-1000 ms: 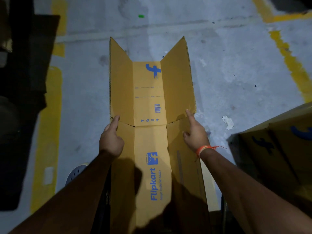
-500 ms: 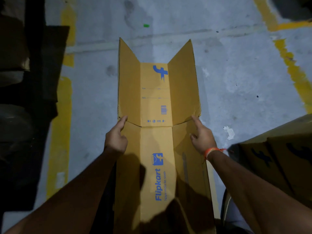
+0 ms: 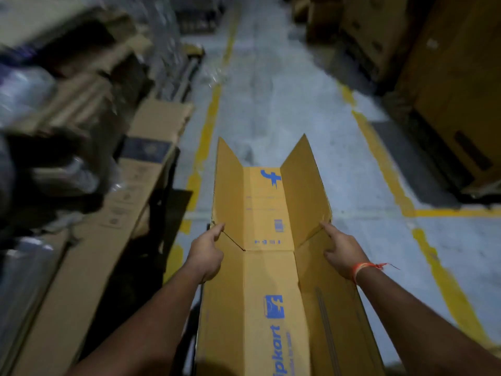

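A long yellow-brown cardboard box [image 3: 271, 270] with blue Flipkart print stretches away from me, its two far side flaps standing up in a V. My left hand [image 3: 207, 255] grips the box's left edge where the flap begins, fingers curled, index finger pointing along the edge. My right hand [image 3: 343, 253], with an orange thread at the wrist, holds the right edge at the matching spot, fingers curled on the cardboard.
A grey concrete aisle [image 3: 271, 104] with yellow painted lines runs ahead. Stacked cardboard boxes and wrapped goods [image 3: 81, 118] line the left side, with a long flat carton [image 3: 89, 253] close by. Large brown cartons [image 3: 447, 77] stand at the right.
The view has swung up from the floor to the aisle ahead, with motion blur. Both hands keep the same hold on the box's edges.
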Tool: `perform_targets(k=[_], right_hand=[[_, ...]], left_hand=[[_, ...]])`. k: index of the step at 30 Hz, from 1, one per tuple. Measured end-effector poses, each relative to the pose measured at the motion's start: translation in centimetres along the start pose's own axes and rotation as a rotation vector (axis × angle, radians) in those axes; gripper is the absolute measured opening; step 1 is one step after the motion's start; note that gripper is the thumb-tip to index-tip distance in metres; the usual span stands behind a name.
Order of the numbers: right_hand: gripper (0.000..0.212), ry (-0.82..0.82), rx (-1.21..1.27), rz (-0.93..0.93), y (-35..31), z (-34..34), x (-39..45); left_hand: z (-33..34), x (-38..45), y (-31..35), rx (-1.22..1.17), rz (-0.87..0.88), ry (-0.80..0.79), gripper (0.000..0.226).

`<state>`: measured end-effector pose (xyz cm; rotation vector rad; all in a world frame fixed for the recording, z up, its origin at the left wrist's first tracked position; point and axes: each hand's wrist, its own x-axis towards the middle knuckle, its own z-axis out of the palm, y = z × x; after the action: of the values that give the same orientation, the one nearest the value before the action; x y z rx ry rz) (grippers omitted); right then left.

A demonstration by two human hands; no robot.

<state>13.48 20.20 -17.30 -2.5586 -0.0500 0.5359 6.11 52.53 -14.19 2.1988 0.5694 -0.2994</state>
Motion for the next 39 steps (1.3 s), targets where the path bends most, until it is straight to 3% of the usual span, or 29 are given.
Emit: perform_targets(k=[8,16,25,39], right_hand=[[0.079,0.062,-0.077,-0.323,-14.9,-23.1,-3.0],[0.090,0.016,-0.184,-0.627,-35.0,-33.2,-4.3],[0.087,-0.025,-0.380,-1.006,-60.4,-29.8,-7.4],[0.087,-0.246,-0.503,-1.344,-84.7,-14.4,-4.9]], left_hand=[[-15.3,-10.4,18.0,-0.060,0.009,0.280,0.088],[-30.6,-18.0,21.6,-0.244,-0.024,0.533,0.097],[-46.2,-23.2,13.3,-0.434,-0.170,0.907,0.089],[-55.5,-26.4,-0.1,-0.651,-0.336,1.210,0.089]])
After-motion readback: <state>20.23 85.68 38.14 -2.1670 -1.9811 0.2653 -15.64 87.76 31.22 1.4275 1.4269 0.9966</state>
